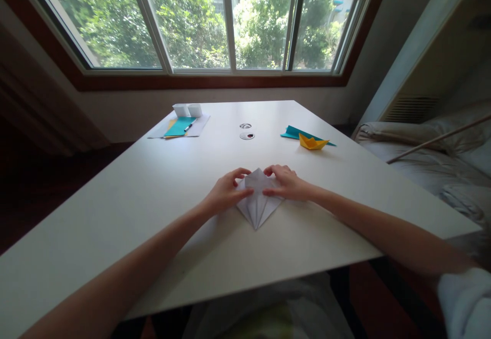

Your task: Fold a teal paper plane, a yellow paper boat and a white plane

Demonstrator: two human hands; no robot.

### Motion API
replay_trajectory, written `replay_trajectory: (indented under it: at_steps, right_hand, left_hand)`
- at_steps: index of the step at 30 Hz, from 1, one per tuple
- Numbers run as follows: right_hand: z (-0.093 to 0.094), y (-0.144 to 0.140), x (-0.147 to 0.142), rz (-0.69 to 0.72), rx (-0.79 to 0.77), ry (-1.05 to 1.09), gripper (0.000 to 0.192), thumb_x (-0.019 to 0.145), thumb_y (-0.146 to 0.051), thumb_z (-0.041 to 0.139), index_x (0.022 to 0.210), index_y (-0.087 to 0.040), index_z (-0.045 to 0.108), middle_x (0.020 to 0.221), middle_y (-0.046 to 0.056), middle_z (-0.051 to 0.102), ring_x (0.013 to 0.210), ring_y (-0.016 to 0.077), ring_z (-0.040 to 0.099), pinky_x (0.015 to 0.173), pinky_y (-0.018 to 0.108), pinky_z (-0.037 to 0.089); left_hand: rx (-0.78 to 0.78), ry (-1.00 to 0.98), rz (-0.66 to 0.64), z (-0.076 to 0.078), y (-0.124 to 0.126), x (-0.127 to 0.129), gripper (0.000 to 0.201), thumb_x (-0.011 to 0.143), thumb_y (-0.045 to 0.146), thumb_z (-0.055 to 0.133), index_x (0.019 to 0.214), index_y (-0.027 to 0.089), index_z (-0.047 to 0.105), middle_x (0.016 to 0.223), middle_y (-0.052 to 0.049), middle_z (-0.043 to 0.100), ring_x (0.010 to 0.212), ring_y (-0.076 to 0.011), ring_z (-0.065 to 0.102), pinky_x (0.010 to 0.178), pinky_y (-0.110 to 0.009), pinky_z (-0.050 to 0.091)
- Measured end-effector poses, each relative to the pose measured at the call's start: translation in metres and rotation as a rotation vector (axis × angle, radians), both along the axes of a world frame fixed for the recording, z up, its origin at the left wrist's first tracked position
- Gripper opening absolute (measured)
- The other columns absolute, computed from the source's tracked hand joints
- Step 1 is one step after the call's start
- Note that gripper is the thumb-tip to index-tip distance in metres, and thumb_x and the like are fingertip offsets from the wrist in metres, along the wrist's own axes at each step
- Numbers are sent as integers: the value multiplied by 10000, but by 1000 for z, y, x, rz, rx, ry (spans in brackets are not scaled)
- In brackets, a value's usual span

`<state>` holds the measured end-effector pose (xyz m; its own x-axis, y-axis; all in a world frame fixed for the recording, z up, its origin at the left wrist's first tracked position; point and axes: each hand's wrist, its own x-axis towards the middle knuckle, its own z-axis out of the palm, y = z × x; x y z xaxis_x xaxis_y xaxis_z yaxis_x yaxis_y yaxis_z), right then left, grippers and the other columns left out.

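Note:
A sheet of white paper [258, 211] folded into a diamond lies on the table in front of me, one point towards me. Crease lines run down to that near point. My left hand [229, 189] grips its left side, the thumb lying on top and the fingers curled at the far left edge. On the opposite side my right hand [286, 183] holds the paper in the same way, its thumb pressed on the upper layer near the middle. The fingertips under or behind the paper are partly hidden.
Across the white table [153, 185] at the right sit a yellow paper boat [312, 142] and a blue folded paper plane [295, 131]. Two round stickers or discs [247, 136] lie mid-table. Far left are blue paper [180, 126], a pen [190, 125] and white folded boxes [187, 110].

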<state>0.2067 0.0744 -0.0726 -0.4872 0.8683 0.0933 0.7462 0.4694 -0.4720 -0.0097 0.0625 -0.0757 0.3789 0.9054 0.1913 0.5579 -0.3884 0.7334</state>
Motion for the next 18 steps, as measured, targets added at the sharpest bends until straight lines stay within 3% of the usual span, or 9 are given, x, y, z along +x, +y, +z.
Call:
replay_trajectory:
  at_steps: [4,9,11,14,16,18]
  right_hand:
    - [2,-6,-4,10,11,106,396,723,-344,635,1044,-209,446,1102,74,524,1027,242,457,861,413,362]
    - [0,-5,-2,55,-44,273,384,706,-294,647,1004,-213,418,1075,67,523,991,215,492,814,381,422]
    - [-1,-2,-1,68,-154,419,467,699,-323,660,1067,-224,391,1078,61,541,909,185,543,727,331,469]
    - [1,3,0,16,-442,606,598,678,-367,690,1171,-220,386,955,53,620,759,167,601,612,292,494]
    - [4,6,0,-3,-606,690,523,668,-376,703,1105,-174,501,872,59,651,731,172,617,621,291,501]
    - [8,8,0,-17,-637,755,405,652,-377,715,959,-139,601,869,71,662,737,173,620,653,290,502]
  left_hand:
    - [-41,-31,-60,3,-3,0,399,701,317,625,1074,216,528,922,-16,635,796,-180,582,658,-268,458]
    - [-247,-272,-90,2,0,0,532,705,314,649,1174,188,432,809,-25,647,692,-171,596,570,-258,457]
    - [-316,-370,-57,3,2,0,511,669,322,691,1110,160,490,865,-59,656,730,-184,605,591,-270,468]
    - [-396,-503,4,7,5,0,460,626,318,742,1007,139,557,905,-77,662,744,-178,611,622,-271,472]
    - [-448,-566,33,11,6,-1,443,613,310,759,976,136,575,866,-66,668,706,-160,609,610,-257,466]
    - [-487,-588,39,14,8,-2,413,623,318,754,950,125,593,845,-66,669,698,-156,609,613,-258,466]
